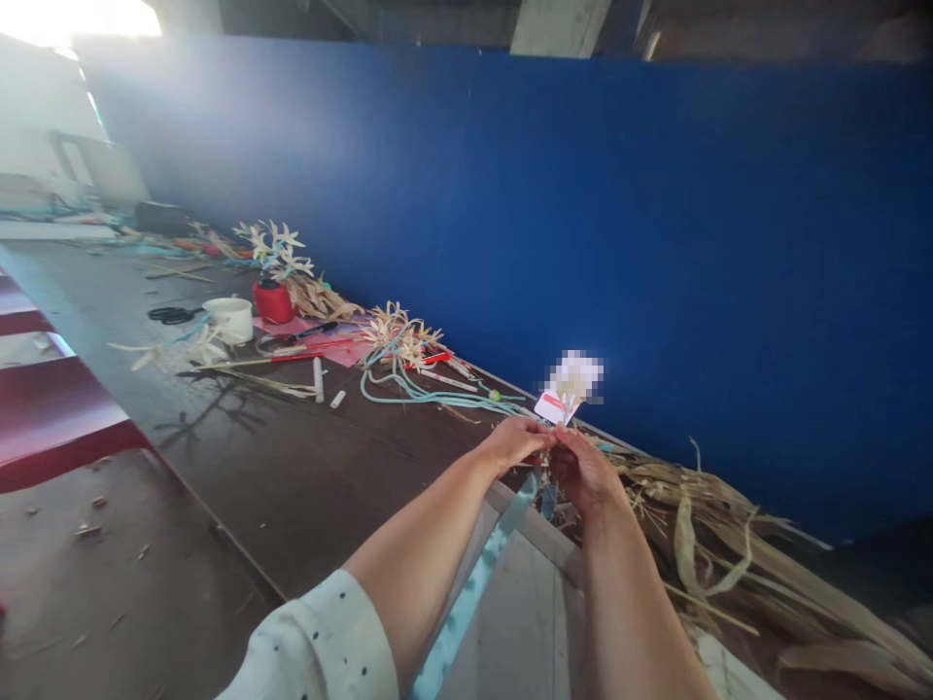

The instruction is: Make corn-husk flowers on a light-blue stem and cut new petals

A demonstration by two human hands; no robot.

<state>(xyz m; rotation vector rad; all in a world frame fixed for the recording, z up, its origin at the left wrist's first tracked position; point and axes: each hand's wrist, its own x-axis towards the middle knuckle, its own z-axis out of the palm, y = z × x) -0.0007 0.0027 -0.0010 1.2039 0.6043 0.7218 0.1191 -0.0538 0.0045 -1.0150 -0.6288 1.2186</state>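
My left hand and my right hand meet with fingertips closed in a pinch. Between them is a small pale, straw-coloured piece of husk, its upper part blurred out. Behind it stands a white card with a red band, also partly blurred. Below my fingers a light-blue spotted strip runs down toward me; whether it is held cannot be made out. Just left of my left hand lie light-blue cord-like stems, ending in pale husk flowers.
Dried husks heap up at right along a blue wall. On the dark table are a white cup, a red spool, black-handled scissors, white sticks and another husk flower bunch.
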